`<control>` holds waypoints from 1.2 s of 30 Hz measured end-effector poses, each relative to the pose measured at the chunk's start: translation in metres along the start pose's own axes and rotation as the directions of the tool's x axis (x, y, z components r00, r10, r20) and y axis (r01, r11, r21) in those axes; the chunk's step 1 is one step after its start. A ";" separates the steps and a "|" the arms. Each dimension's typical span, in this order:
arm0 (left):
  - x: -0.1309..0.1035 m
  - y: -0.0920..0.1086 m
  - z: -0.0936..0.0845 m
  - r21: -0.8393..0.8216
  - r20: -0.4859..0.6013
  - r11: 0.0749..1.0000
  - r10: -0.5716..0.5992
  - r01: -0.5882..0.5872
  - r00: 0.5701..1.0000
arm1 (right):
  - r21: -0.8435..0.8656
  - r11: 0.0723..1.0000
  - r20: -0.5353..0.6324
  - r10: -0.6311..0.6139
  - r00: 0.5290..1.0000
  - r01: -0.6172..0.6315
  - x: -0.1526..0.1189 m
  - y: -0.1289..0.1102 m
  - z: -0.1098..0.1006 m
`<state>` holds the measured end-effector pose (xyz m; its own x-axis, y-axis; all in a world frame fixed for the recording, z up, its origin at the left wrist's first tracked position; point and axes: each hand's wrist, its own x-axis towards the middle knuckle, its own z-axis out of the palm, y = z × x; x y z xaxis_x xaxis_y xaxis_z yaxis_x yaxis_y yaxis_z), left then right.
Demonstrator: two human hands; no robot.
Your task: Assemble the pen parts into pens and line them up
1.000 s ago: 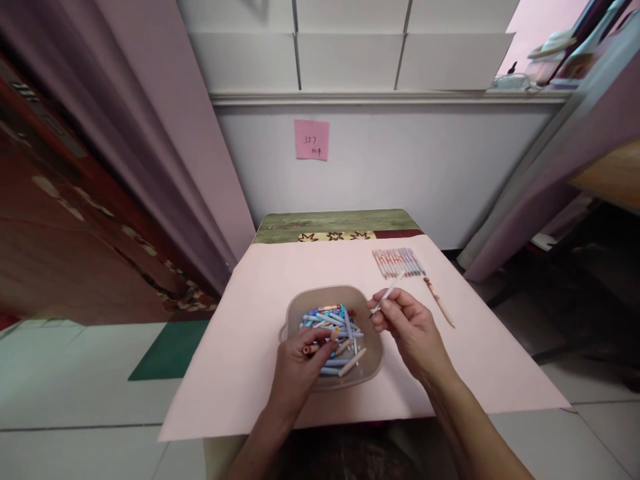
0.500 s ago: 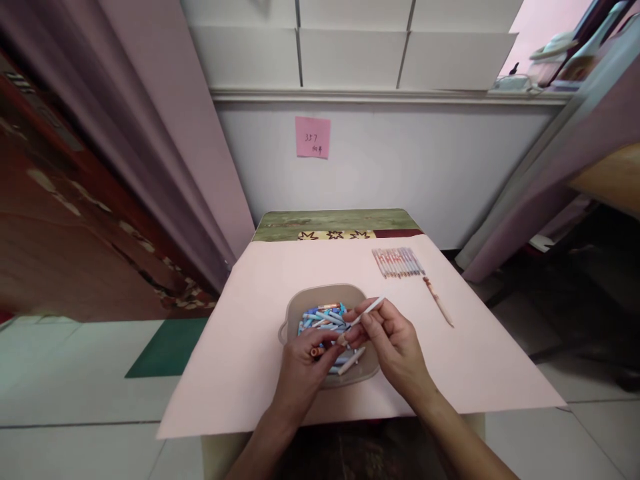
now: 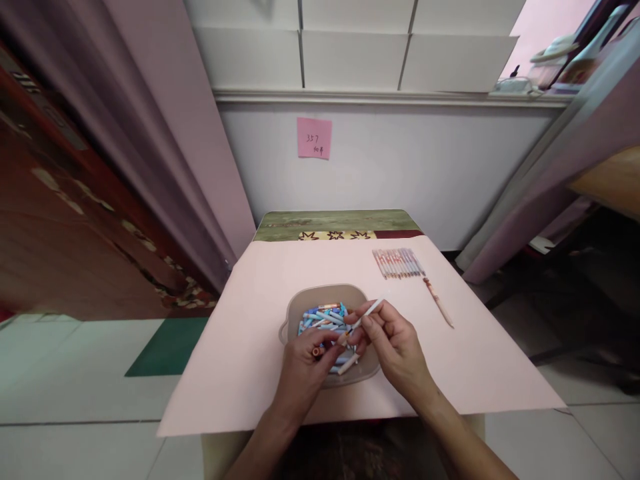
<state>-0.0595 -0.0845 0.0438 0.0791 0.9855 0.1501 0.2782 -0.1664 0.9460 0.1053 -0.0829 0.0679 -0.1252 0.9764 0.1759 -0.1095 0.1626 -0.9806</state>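
Observation:
My left hand (image 3: 306,357) is closed over the near left part of a beige plastic basket (image 3: 295,300). It pinches a pen barrel (image 3: 318,351) whose round brown end shows at the side of the hand; the fingers hide its middle. Between the fingertips of my right hand (image 3: 395,337) is a thin white pen refill (image 3: 373,307), slanting up to the right. Its lower end meets the pen part at my left fingertips, though whether it sits inside I cannot tell. Below both hands, blue and white pen parts (image 3: 325,319) lie heaped in the basket.
On the pink-covered table (image 3: 250,320), a neat row of several pens (image 3: 399,263) lies at the back right. A single pen (image 3: 438,303) rests slanted just in front of that row. A white wall with a pink note (image 3: 315,138) stands behind the table.
My two hands stay almost in place over the basket. The refill's lower end and the pen part at my left fingertips have shifted slightly, and a dark and yellowish bit shows between them.

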 end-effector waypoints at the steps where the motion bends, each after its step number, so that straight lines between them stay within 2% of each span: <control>1: 0.000 0.000 0.000 -0.002 -0.001 1.000 0.000 0.000 1.000 | -0.008 1.000 0.006 0.001 1.000 -0.001 0.000 0.000 0.000; 7: 0.001 0.002 0.002 0.004 0.018 1.000 0.002 -0.002 1.000 | -0.075 0.997 0.027 0.009 1.000 -0.007 -0.002 0.005 -0.002; 12: 0.001 -0.001 0.003 -0.067 0.042 0.995 -0.067 0.070 0.997 | -0.196 0.980 0.011 -0.038 0.999 0.039 -0.001 0.010 -0.006; 17: 0.002 0.000 0.003 -0.056 0.066 0.995 -0.074 0.078 0.995 | -0.235 0.971 0.019 -0.040 0.999 0.044 0.000 0.015 -0.008; 22: 0.005 0.002 0.004 -0.192 0.110 0.955 -0.209 0.228 0.972 | -0.201 0.978 -0.030 0.042 0.999 -0.048 -0.001 0.023 -0.013; 26: 0.006 0.001 0.003 -0.325 0.121 0.880 -0.326 0.347 0.938 | -0.203 0.975 0.035 0.100 0.994 -0.090 -0.007 0.032 -0.010; 29: 0.005 0.001 0.004 -0.369 0.119 0.853 -0.351 0.370 0.929 | -0.168 0.978 0.065 0.137 0.988 -0.125 -0.012 0.040 0.000; 34: 0.004 0.000 0.007 -0.409 0.148 0.825 -0.363 0.391 0.920 | -0.135 0.982 -0.042 0.129 0.991 -0.133 -0.017 0.050 0.014; 36: 0.004 0.000 0.006 -0.417 0.152 0.820 -0.362 0.392 0.920 | -0.112 0.984 -0.046 0.134 0.990 -0.138 -0.016 0.050 0.013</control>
<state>-0.0536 -0.0809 0.0431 0.1179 0.9616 -0.2480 -0.1402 0.2634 0.9545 0.0885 -0.0921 0.0167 -0.0936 0.9949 0.0389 0.0204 0.0410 -0.9990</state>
